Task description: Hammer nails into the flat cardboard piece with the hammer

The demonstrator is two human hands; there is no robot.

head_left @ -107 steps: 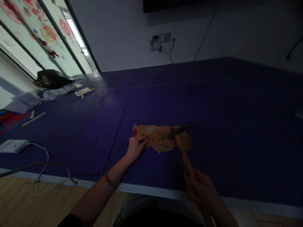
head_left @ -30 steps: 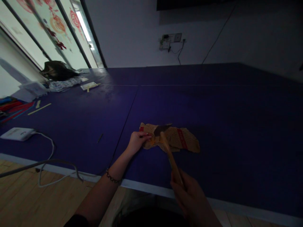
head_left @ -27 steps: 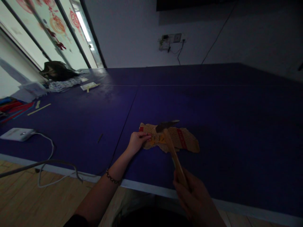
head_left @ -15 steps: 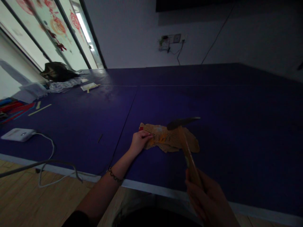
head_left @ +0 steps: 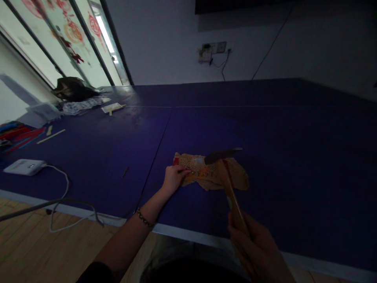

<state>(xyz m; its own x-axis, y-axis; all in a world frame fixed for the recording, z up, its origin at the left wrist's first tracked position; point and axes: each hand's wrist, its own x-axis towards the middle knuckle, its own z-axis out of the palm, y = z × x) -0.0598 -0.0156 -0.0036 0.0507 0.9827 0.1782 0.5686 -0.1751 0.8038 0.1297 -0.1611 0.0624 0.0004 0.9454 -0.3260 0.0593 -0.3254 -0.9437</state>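
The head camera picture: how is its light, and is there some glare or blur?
Head view: dim overall, brightest at the glass panels, upper left; pale glare on the purple table near them; hammer and right hand look dark; fine detail around the left hand's fingertips is too dim to read.

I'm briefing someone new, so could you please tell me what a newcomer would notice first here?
The hammer in the right hand, its dark head over the tan dotted sheet on the table. Next, the left hand at that sheet's left side, then red decorations at upper left.

White device [head_left: 25, 167] with cable [head_left: 68, 181]; farther back, perhaps a bag [head_left: 73, 89].
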